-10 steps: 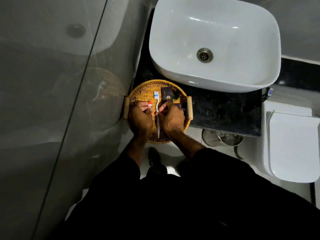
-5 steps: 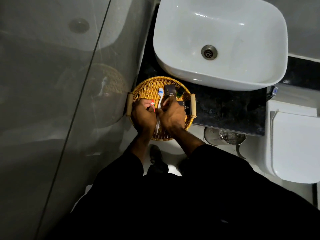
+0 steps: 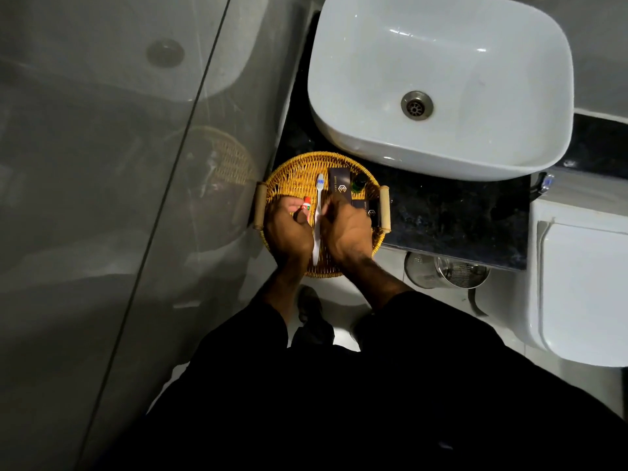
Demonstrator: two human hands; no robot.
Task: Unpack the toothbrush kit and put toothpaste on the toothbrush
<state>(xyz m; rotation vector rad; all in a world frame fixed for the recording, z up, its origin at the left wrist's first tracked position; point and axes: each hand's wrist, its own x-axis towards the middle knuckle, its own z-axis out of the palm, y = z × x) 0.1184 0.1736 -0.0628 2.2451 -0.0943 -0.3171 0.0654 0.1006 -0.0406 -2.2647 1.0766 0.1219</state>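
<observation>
A round wicker tray [image 3: 293, 167] sits on the black counter's left end. Both of my hands are above it. My left hand [image 3: 288, 233] is closed on a small red, white and green toothpaste tube [image 3: 306, 206] whose tip points away from me. A white toothbrush [image 3: 319, 193] with blue bristles runs lengthwise between my hands, head pointing towards the sink. My right hand [image 3: 347, 230] is closed against its handle, fingertips close to the tube. A dark kit box [image 3: 339, 183] lies in the tray just right of the brush head.
A second dark box [image 3: 369, 209] and a green bottle [image 3: 359, 183] share the tray. A white basin [image 3: 373, 149] stands beyond it on the black counter [image 3: 458, 215]. A toilet [image 3: 584, 283] is at right, a steel bin [image 3: 448, 271] under the counter, a glass wall [image 3: 136, 198] at left.
The toothbrush tilted slightly and then straightened between my hands. My right hand's fingers have closed in towards the tube and the brush handle. Both hands stay over the tray.
</observation>
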